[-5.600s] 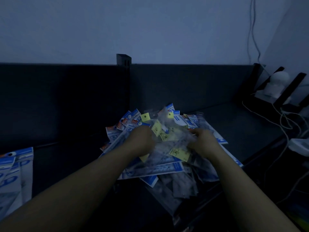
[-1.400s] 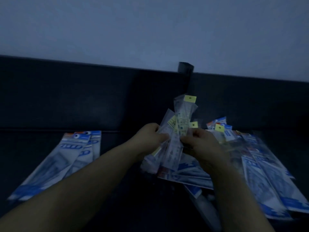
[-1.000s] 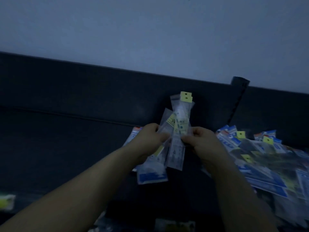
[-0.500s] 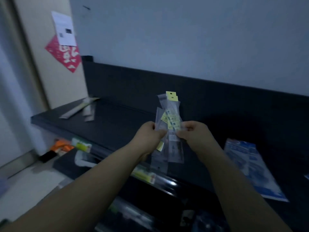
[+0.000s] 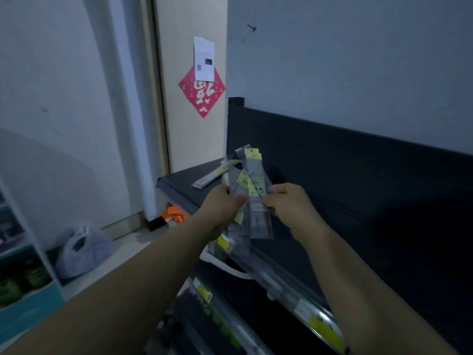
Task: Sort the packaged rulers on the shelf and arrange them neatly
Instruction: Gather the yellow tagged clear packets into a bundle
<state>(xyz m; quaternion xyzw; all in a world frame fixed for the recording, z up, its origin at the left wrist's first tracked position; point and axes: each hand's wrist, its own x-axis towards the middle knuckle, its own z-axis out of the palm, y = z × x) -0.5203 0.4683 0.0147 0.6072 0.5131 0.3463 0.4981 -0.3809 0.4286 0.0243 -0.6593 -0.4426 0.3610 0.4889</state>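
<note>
Left hand [image 5: 220, 206]: fingers curled round the left edge of a small fan of packaged rulers [image 5: 256, 181].
Right hand [image 5: 290, 207]: pinches the same fan from its right edge.
Packaged rulers: upright between both hands, yellow tags uppermost, above the shelf [image 5: 358, 221].
Loose packs [image 5: 213, 175]: flat at the shelf's far left end, well apart from the hands.
Red paper diamond [image 5: 202, 94]: on the door behind.

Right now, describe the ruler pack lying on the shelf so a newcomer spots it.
Find the door with the red diamond paper. Below it, the shelf's far end holds a long pack lying flat. Unlike the packs held upright in front, nothing touches it.
</note>
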